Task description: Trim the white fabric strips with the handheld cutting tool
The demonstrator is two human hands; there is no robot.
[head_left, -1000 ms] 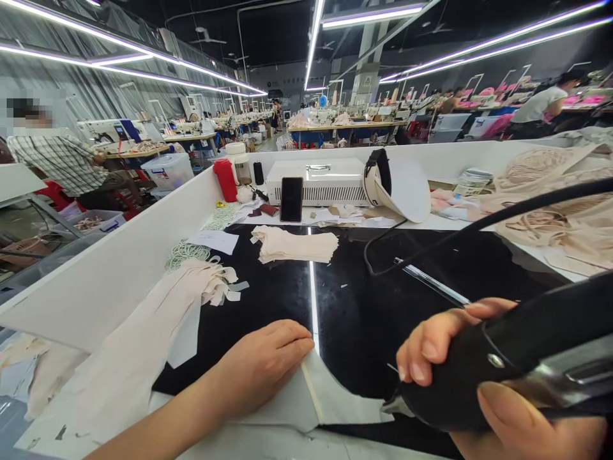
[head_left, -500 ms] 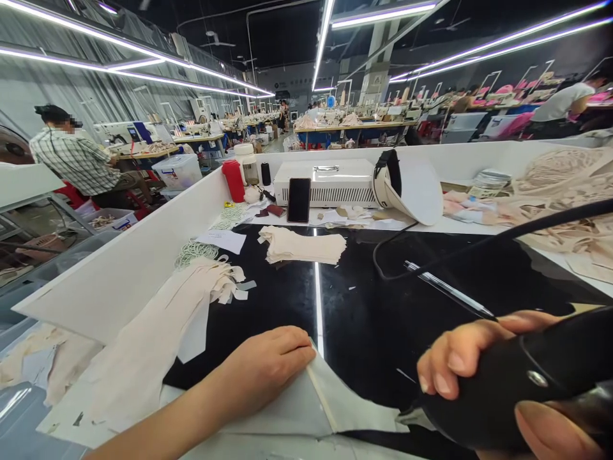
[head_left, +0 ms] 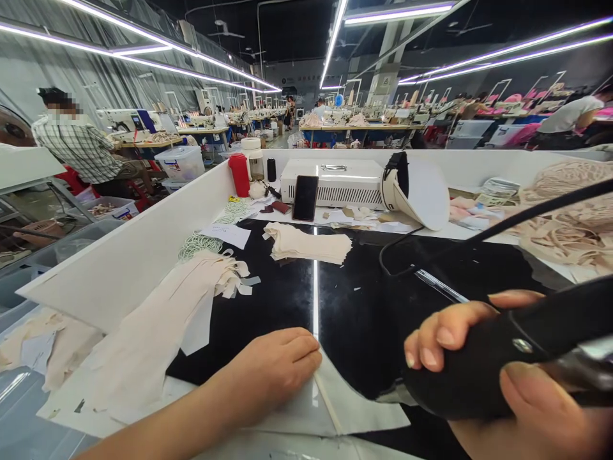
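Observation:
My left hand point(head_left: 282, 364) lies at the front of the black work surface, its fingers pressed together and curled down on a whitish sheet point(head_left: 366, 409). A narrow cream strip point(head_left: 328, 404) runs along this sheet from beside my fingertips towards me. My right hand point(head_left: 454, 326) is wrapped round a black hand tool point(head_left: 479, 374) with a flat metal tip. The tip point(head_left: 395, 394) sits at the curved far edge of the sheet; whether it touches is unclear. Beyond my right fingers lies a clear pen point(head_left: 440, 285), partly hidden by them.
Cream fabric pieces are stacked at the back point(head_left: 309, 245) and in a long pile at left point(head_left: 148, 332). A phone point(head_left: 305, 198) leans on a white vented box point(head_left: 347, 185). A black cable point(head_left: 517, 220) arches at right. White walls point(head_left: 124, 255) border the table.
My right hand and the tool have moved left and slightly away from me, the tip passing along the sheet's curved edge. My left hand stays on the sheet; the view has shifted slightly.

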